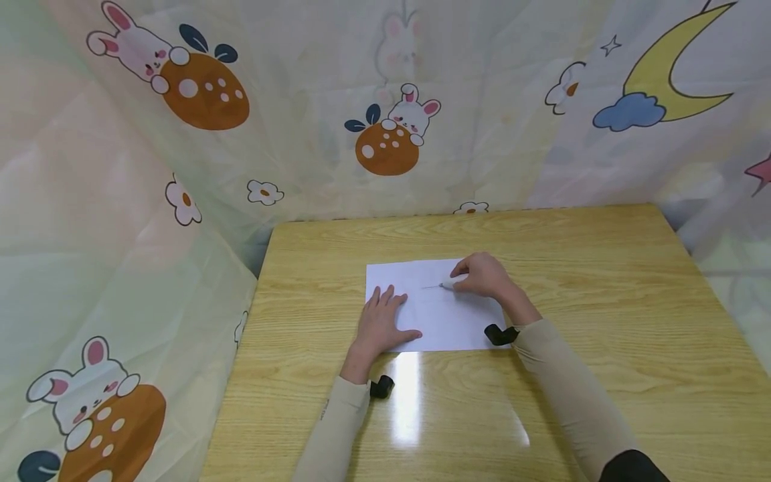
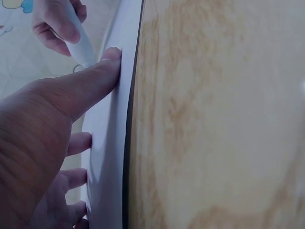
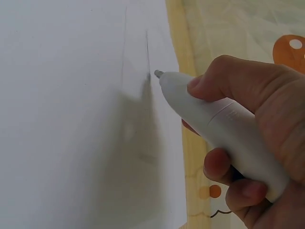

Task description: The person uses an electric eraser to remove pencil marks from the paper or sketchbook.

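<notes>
A white sheet of paper lies on the table. My left hand rests on its left side, fingers spread and thumb near the front edge; in the left wrist view the thumb lies along that edge. My right hand grips a thick white pen-shaped tool over the paper's upper right part. The tool's small grey tip points at the end of a thin dark line. A fainter line runs beside it. In the right wrist view, thumb and fingers wrap the tool's body.
The wooden table extends on all sides of the sheet. A printed curtain hangs behind its far edge and along the left. Black wrist pieces sit at both sleeves, close to the table.
</notes>
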### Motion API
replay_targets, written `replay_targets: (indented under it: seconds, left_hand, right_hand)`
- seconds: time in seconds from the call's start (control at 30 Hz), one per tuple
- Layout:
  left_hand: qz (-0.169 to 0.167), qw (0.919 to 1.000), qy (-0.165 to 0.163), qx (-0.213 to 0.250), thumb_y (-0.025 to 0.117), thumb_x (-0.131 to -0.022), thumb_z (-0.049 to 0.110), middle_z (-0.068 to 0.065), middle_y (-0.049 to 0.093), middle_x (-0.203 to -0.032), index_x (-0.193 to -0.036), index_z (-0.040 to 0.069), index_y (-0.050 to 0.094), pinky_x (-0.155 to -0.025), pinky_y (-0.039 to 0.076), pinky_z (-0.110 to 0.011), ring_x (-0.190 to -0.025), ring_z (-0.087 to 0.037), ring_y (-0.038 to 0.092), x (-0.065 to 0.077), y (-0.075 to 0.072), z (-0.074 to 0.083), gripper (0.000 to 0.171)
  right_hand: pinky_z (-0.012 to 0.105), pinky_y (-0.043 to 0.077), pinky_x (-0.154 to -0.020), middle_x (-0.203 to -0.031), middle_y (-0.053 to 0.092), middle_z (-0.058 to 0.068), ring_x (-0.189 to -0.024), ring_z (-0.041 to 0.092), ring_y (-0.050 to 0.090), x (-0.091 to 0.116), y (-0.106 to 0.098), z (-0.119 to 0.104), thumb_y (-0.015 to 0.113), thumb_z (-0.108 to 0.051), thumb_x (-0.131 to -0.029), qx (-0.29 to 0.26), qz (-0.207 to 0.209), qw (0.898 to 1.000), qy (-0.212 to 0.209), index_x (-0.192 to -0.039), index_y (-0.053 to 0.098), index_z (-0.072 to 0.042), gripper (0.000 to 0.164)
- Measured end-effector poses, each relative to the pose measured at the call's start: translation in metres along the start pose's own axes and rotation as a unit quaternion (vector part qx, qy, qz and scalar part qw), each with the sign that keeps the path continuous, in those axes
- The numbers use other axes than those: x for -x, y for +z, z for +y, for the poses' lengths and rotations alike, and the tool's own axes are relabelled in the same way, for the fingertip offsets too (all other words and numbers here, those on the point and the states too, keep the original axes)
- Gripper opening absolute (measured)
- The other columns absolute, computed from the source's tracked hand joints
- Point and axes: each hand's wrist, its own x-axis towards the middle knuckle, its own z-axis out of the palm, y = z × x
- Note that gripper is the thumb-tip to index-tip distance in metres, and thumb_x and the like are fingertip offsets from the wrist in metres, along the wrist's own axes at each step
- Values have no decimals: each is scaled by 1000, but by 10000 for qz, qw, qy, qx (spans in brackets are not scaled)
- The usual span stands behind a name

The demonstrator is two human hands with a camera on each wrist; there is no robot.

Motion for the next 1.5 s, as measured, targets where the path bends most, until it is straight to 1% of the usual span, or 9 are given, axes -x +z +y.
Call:
replay_targets:
  seconds: [0.1, 0.23, 0.43, 0.67, 0.8, 0.97, 1.1, 1.27, 1.5]
  left_hand:
    - [-18, 10000, -12, 0, 68, -74, 70, -11, 27, -157, -146, 21, 46, -115, 18, -49, -145, -38, 13, 0, 0, 0, 90]
    - [-96, 9999, -35, 50, 67, -74, 71, -11, 26, -157, -146, 21, 46, -115, 17, -49, -145, -37, 12, -1, 0, 0, 90]
    - [6, 10000, 4, 1, 67, -74, 71, -11, 26, -157, -146, 22, 46, -115, 18, -48, -145, -37, 13, -3, 1, -1, 90]
    - [-75, 10000, 7, 64, 67, -74, 71, -11, 25, -158, -146, 22, 46, -115, 17, -47, -145, -37, 12, -1, 0, 0, 89]
    - [-62, 10000, -7, 31, 67, -74, 71, -10, 25, -158, -146, 22, 46, -115, 16, -47, -145, -36, 12, -2, 1, 0, 89]
    - [-70, 10000, 1, 28, 66, -74, 71, -10, 25, -158, -146, 22, 45, -115, 17, -47, -145, -37, 12, -1, 0, -1, 90]
    - [-53, 10000, 15, 14, 66, -75, 72, -10, 25, -158, -146, 22, 45, -115, 17, -47, -145, -37, 12, -2, 0, -1, 90]
    - [4, 10000, 37, -10, 67, -74, 71, -11, 27, -157, -146, 21, 46, -115, 18, -48, -144, -38, 14, -2, 0, -2, 89]
    - [-41, 10000, 16, -70, 65, -74, 73, -10, 26, -157, -147, 22, 45, -115, 18, -47, -145, -37, 13, -2, 1, -4, 91]
  right_hand:
    - [33, 50, -67, -97, 73, 2, -80, 18, 60, 1, 0, 0, 79, -19, -79, -6, 43, 10000, -14, -95, 78, -13, 18]
    - [33, 49, -67, -95, 73, 2, -81, 18, 60, 1, 1, 0, 78, -19, -79, -14, -58, 10000, 28, -95, 78, -12, 18]
    - [32, 49, -66, -96, 73, 1, -79, 18, 59, 0, 0, 1, 79, -19, -78, 6, -20, 9999, 104, -94, 78, -14, 17]
    - [31, 49, -63, -97, 72, 2, -76, 19, 58, 1, 0, 0, 79, -18, -79, -79, -59, 9999, 126, -96, 78, -12, 19]
    - [32, 49, -64, -98, 72, 4, -78, 20, 58, 1, 0, 1, 79, -18, -78, -115, 15, 9998, 152, -96, 78, -12, 19]
    - [33, 50, -68, -99, 72, 4, -82, 20, 60, 0, 1, 2, 78, -19, -79, -141, -58, 9998, 105, -97, 78, -11, 20]
    - [34, 50, -70, -98, 72, 4, -82, 19, 60, 0, 3, 4, 78, -18, -79, -197, 36, 9998, 63, -97, 77, -11, 20]
    - [34, 51, -70, -96, 73, 4, -82, 20, 61, 1, 2, 3, 78, -16, -78, -237, 191, 9995, 85, -97, 78, -9, 20]
    - [33, 51, -70, -96, 73, 4, -82, 19, 61, 1, 4, 5, 79, -16, -77, -157, 168, 9997, 67, -96, 78, -9, 20]
